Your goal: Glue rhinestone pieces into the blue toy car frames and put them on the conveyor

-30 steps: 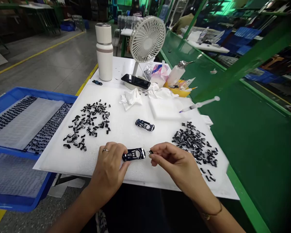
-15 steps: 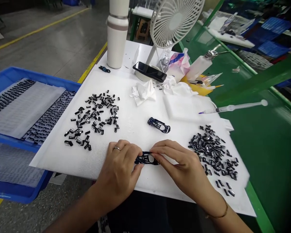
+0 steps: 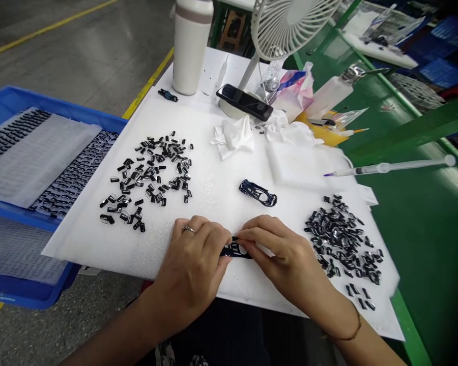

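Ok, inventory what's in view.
Car shells: 2, dark blue, centre
Small parts: many, black, both sides
Table: 1, white, centre
Trays: 2, blue, left
Small piece: 1, dark, beside flask
Flask: 1, white, back
Fan: 1, white, back
Phone: 1, black, before fan
Tissues: several, white, centre
Packet: 1, pink, right
Squirt bottle: 1, white, right
Bowl: 1, yellow, right
Syringe: 1, pale, right
Bench: 1, green, right
Left hand: 1, bare, holding shell
Right hand: 1, bare, at shell

Just below centre, the held car body point(image 3: 234, 250) gleams (properly glossy). The blue tray point(image 3: 80, 113) at left seems smooth plastic.
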Action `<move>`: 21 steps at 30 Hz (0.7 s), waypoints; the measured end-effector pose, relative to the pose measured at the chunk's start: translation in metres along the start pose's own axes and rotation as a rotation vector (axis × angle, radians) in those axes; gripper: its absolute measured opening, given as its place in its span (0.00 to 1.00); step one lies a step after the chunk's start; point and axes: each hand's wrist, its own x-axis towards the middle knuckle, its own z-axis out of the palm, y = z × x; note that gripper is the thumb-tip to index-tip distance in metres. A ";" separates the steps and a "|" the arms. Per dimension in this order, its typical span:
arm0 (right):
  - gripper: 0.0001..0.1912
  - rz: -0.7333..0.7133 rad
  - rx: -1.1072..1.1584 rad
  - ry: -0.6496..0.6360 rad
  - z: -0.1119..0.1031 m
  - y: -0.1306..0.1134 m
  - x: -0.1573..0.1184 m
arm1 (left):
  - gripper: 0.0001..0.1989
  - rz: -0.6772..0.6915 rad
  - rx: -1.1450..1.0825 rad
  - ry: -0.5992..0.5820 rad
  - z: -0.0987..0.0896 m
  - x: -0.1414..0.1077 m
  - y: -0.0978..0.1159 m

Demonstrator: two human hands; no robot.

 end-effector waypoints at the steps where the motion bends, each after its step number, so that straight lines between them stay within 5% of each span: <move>1: 0.07 0.017 0.011 -0.032 -0.001 0.000 0.002 | 0.10 0.001 0.002 -0.004 0.000 0.000 0.000; 7: 0.08 0.112 0.026 -0.215 -0.008 0.000 0.012 | 0.09 0.002 0.007 -0.010 -0.001 -0.001 0.000; 13: 0.06 0.239 0.148 -0.264 -0.011 -0.003 0.014 | 0.12 0.019 -0.002 0.023 0.000 -0.005 0.001; 17: 0.04 0.255 0.201 -0.185 -0.016 0.000 0.003 | 0.13 0.075 -0.023 0.157 -0.006 -0.021 0.001; 21: 0.06 0.291 0.189 0.087 -0.021 0.007 -0.019 | 0.10 0.123 0.212 0.435 -0.026 -0.041 -0.015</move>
